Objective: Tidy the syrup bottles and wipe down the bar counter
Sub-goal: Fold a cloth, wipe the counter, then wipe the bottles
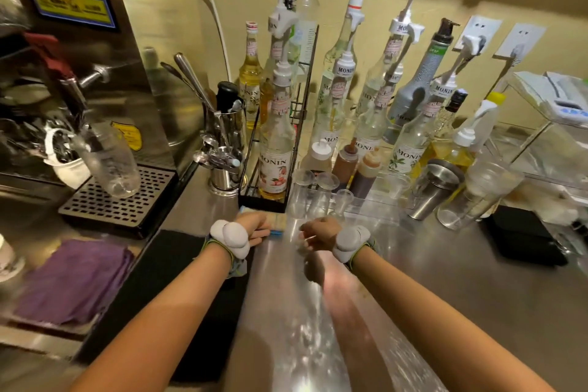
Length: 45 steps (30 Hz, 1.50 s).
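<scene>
- The left hand (pixel 254 226) is laid on a yellow-and-blue sponge (pixel 276 223), fingers bent over its near edge, so the sponge is held against the steel bar counter (pixel 445 280).
- The right hand (pixel 318 237) is seen just beside the left, fingers loosely curled; whether anything is held cannot be told.
- One grey device is strapped to each wrist, two in all.
- Directly beyond the left hand, a black wire rack (pixel 270 200) is stood with a Monin lychee syrup bottle (pixel 275 149) at its front.
- Beyond the right hand, three small clear cups (pixel 315 194) and three squeeze bottles (pixel 345 165) are ranged; behind them pump-topped syrup bottles (pixel 378 99) are crowded, too overlapped to count.
- Right of the right hand, one steel shaker (pixel 432 191) is set.
- Left of the left hand, one purple cloth (pixel 76 280) is spread.
</scene>
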Available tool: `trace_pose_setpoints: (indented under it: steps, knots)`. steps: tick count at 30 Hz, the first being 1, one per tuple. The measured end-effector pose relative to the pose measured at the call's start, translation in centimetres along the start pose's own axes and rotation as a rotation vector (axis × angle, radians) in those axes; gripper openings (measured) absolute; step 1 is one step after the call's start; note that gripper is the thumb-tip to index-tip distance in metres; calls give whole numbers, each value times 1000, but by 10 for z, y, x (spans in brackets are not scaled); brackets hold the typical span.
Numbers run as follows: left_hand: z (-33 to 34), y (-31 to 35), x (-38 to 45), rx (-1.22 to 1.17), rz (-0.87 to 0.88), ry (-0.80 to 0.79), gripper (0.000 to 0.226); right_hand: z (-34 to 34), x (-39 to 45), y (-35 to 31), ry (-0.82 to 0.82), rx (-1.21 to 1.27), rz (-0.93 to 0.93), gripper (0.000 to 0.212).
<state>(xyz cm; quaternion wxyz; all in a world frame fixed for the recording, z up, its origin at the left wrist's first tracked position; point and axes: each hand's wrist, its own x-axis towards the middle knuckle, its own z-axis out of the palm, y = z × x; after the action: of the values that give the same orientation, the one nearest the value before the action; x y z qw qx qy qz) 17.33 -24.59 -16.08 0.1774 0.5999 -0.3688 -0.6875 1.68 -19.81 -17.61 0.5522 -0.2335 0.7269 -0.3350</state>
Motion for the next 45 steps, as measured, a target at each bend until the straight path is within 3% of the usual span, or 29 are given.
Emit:
trace_pose_setpoints:
  steps: [2,9,13,20,29,33,35,38,45]
  knots:
    - [-17,0,4,-16,-7,34,9,18,-2,-11,-7,-13,-35,18]
    - [-52,5,25,42,-52,62,22,74,9,-29,2,36,-115,20]
    - [-53,6,32,49,-55,71,38,90,15,-33,-53,53,25,34]
    - [-50,9,43,111,-32,6,30,106,21,-25,-13,3,-37,25]
    - [-56,11,48,168,50,-74,33,96,6,-27,62,122,-35,31]
    - [-53,18,39,260,115,-87,16,85,-8,-35,76,72,-64,37]
    - [-52,21,37,295,154,-82,30,79,-12,-36,65,88,-71,37]
    - [-48,25,26,325,153,-85,24,68,-22,-37,70,90,-82,27]
    - [-34,28,-9,314,119,-78,35,44,-44,-37,125,64,-139,16]
